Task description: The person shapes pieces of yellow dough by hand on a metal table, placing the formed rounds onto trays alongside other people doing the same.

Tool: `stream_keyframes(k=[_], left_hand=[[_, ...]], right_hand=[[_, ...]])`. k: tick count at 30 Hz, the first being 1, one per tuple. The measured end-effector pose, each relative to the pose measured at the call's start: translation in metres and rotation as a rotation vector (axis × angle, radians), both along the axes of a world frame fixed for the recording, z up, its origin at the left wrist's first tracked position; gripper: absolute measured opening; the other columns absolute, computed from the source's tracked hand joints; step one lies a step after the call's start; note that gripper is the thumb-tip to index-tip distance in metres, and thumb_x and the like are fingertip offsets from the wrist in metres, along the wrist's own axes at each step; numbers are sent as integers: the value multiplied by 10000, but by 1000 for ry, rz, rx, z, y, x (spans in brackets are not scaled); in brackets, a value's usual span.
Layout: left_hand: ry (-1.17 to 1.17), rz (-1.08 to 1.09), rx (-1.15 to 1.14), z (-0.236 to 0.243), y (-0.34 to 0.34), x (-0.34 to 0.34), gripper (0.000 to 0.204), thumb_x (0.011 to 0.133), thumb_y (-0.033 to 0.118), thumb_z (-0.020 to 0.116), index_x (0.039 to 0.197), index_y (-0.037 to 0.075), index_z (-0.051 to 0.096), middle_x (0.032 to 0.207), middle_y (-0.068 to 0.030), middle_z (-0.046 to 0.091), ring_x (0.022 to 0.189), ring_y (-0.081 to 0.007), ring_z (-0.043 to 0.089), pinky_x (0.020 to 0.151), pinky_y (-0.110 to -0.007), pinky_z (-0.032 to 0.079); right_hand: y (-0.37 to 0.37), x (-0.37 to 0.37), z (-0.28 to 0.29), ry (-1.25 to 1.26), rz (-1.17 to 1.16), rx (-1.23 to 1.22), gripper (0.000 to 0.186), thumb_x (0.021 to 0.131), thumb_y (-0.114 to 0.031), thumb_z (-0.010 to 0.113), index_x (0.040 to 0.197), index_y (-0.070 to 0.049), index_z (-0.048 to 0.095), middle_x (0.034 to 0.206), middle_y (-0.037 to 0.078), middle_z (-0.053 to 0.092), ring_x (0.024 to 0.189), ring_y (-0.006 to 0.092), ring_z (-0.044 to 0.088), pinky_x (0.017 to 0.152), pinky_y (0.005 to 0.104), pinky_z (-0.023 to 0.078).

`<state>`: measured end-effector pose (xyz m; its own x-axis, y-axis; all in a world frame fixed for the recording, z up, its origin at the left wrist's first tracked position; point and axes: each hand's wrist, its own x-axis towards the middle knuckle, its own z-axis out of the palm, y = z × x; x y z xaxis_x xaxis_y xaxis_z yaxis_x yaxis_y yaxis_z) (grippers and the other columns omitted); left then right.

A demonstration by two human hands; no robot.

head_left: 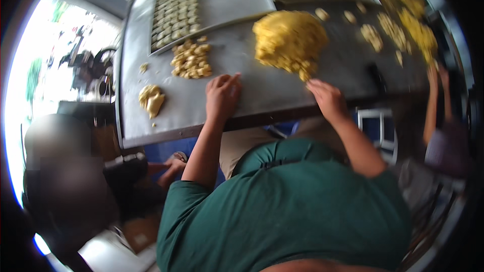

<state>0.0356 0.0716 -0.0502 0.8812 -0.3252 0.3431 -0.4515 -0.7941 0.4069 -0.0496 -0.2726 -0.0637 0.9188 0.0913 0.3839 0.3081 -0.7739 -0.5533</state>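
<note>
My left hand [222, 96] rests at the near side of the metal table, its fingers loosely bent and partly apart, with nothing visible in them. Just beyond it, to the left, lies a heap of small pale-yellow dough pieces [191, 60]. My right hand [328, 99] has its fingertips pressed together at the near tip of a big mound of crumbly yellow filling [290, 38]. Whatever those fingertips may hold is too small to make out. A smooth lump of dough [151, 99] sits near the table's left corner.
A tray [176, 7] of small round pieces in rows stands at the far left of the table [252, 95]. Several pale pieces [372, 38] lie at the right, near another person's hands [437, 70]. A white stool [378, 126] stands below; another person sits at left.
</note>
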Motion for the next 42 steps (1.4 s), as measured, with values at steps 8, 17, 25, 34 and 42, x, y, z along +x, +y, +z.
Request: stream_keyframes(k=[8,17,25,34,42], left_hand=[[74,1,23,-1,-1,1,418,978,253,660,1388,181,628,1203,-104,670,1135,-316,609,1044,-461,441],[62,1,-56,-6,-2,3,465,942,201,701,1390,138,592,1130,-107,701,1097,-326,635,1037,-464,448],[-76,-47,-17,1,-4,-1,230,941,250,700,1142,152,751,1141,-63,747,1128,-275,666,1086,-440,418],[-9,83,-43,-3,-4,3,207,920,248,714,1092,138,746,1083,-71,726,1083,-280,654,1038,-423,423],[-6,181,-32,14,-1,-8,150,936,256,711,1041,153,738,1039,-50,747,1057,-252,675,1023,-408,426]], right_hand=[[-26,39,4,-123,-133,-323,117,945,-134,643,993,-33,675,1048,137,689,984,356,668,908,428,565],[-20,2,-10,94,-398,-25,254,943,-64,598,1150,-73,745,1288,132,689,1135,343,676,955,434,573],[-12,47,4,26,-375,-219,377,959,-62,540,1323,-19,627,1341,159,654,1162,359,662,949,448,566],[-42,-9,23,-2,-120,39,374,942,-124,676,1314,-96,655,1246,159,671,1139,395,643,948,465,537],[-45,58,-6,-84,-287,66,454,873,-199,780,1294,-84,658,1148,146,659,1053,372,621,923,461,507]])
